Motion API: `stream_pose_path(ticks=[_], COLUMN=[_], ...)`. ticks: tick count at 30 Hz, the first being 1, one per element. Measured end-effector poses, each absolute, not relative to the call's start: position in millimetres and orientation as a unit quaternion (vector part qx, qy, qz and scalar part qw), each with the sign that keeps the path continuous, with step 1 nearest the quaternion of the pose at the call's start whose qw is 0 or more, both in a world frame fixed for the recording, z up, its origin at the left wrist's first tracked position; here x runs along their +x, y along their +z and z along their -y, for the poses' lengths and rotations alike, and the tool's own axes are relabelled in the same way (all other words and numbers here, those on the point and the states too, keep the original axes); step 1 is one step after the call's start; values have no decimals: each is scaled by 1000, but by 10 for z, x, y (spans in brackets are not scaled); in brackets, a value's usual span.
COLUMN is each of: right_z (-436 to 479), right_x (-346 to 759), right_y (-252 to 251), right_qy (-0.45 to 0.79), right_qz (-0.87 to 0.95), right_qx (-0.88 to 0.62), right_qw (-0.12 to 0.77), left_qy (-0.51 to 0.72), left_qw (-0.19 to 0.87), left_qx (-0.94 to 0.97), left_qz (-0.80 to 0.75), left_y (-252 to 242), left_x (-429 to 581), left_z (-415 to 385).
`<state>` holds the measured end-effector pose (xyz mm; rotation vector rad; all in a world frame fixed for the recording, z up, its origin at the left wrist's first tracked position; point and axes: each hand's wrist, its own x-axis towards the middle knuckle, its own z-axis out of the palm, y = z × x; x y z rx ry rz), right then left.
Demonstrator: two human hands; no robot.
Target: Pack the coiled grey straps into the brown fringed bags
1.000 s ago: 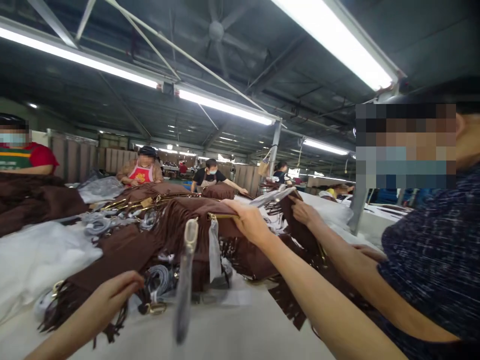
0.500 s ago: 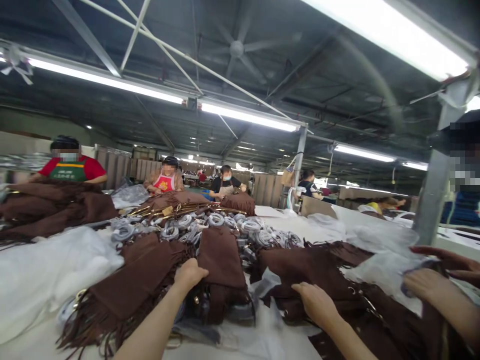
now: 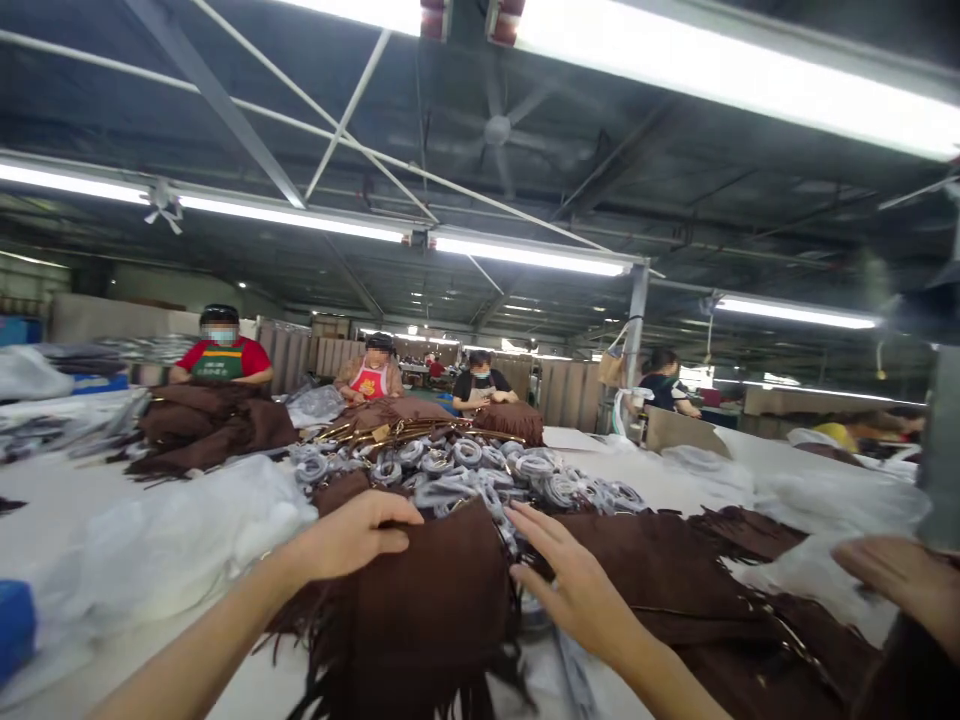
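My left hand [image 3: 349, 535] has its thumb and fingers closed at the upper left edge of a brown fringed bag [image 3: 442, 590]. The bag looks like soft suede, with long strips hanging at its lower end. My right hand [image 3: 574, 575] is open beside the bag's right edge, fingers stretched out and thumb apart. To its right lies a stack of brown bags [image 3: 660, 570] with brass-coloured metal trim. Behind both hands are several coiled straps [image 3: 465, 455] in clear wrapping.
White plastic wrapping [image 3: 202, 530] lies at the left, near a blue object [image 3: 13, 625]. More brown fringed pieces [image 3: 210, 425] are heaped farther back. A co-worker's hand [image 3: 900, 575] reaches in at the right edge. Several co-workers sit across the white table [image 3: 45, 500].
My left hand has moved up, and a fringed bag now stands in front of me between my hands. My right hand has left the right stack and moved left, its fingers opening. The view has turned left.
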<state>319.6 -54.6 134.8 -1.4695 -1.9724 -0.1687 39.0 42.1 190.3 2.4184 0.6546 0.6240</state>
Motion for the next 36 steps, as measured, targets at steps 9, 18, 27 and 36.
stream_pose_path(ticks=[9, 18, 27, 36], right_z=[685, 767, 1008, 864], right_x=[2563, 2708, 2399, 2494], right_y=[1152, 1425, 875, 346], right_qy=[159, -61, -20, 93], right_qz=[796, 778, 803, 805], right_qx=[-578, -620, -593, -522], right_qw=[80, 76, 64, 265], left_qy=[231, 278, 142, 191], left_qw=[-70, -218, 52, 154], left_qx=[939, 881, 917, 881], left_qz=[-244, -314, -369, -404], left_y=[1524, 1406, 460, 47], left_x=[-183, -555, 4, 836], left_z=[3, -369, 496, 482])
